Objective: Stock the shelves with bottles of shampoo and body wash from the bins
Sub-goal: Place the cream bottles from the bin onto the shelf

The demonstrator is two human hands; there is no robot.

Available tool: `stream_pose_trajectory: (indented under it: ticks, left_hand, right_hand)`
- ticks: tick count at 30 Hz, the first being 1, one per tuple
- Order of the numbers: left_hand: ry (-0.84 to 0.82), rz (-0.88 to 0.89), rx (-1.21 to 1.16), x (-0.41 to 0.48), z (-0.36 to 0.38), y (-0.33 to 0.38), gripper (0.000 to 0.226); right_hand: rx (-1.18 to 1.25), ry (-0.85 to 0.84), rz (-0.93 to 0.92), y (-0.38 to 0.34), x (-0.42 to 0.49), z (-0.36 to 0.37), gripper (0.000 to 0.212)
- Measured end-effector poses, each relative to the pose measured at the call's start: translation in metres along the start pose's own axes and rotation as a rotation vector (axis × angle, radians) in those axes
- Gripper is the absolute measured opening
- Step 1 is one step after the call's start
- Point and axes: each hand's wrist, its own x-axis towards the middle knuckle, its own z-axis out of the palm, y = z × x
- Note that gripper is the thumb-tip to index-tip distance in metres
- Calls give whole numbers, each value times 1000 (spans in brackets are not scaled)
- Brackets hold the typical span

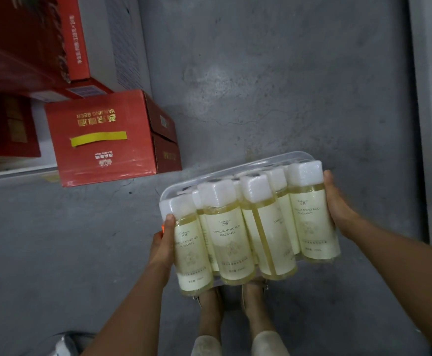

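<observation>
A clear plastic bin (235, 173) full of several pale-yellow bottles (227, 237) with white caps and cream labels is held up in front of me above the floor. My left hand (162, 242) grips the bin's left side, thumb lying on the leftmost bottle. My right hand (338, 206) holds the right side, its fingers wrapped around the end bottle and the bin's edge. The bottles stand packed together in rows, and the rear rows are mostly hidden behind the front ones.
Red beer cartons (101, 140) are stacked at the left on the grey concrete floor (274, 86). A pale vertical edge (431, 124) runs down the right side. My feet (235, 312) show below the bin. A grey object (66, 343) lies at the bottom left.
</observation>
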Motion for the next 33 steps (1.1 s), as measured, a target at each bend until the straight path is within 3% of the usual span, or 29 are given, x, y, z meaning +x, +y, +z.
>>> stream_pose_trajectory:
  ticks: [8, 13, 17, 21, 27, 33]
  left_hand:
    - [-31, -26, 26, -9, -15, 6, 107]
    - [-66, -25, 68, -48, -37, 10, 87]
    - [-90, -62, 61, -85, -62, 14, 93]
    - [-117, -72, 61, -138, -85, 24, 83]
    - [-137, -56, 45, -219, -128, 34, 96]
    - [-125, -61, -14, -281, -177, 20, 114]
  right_hand:
    - [-58, 17, 4, -16, -38, 3, 103]
    - [-42, 9, 45, -13, -79, -6, 105]
    - [-34, -28, 105, -21, -123, -20, 107]
    - [-44, -102, 128, -35, -179, -40, 110]
    - [-41, -128, 75, -69, -280, -59, 107]
    - [-106, -59, 72, -102, -362, -61, 86]
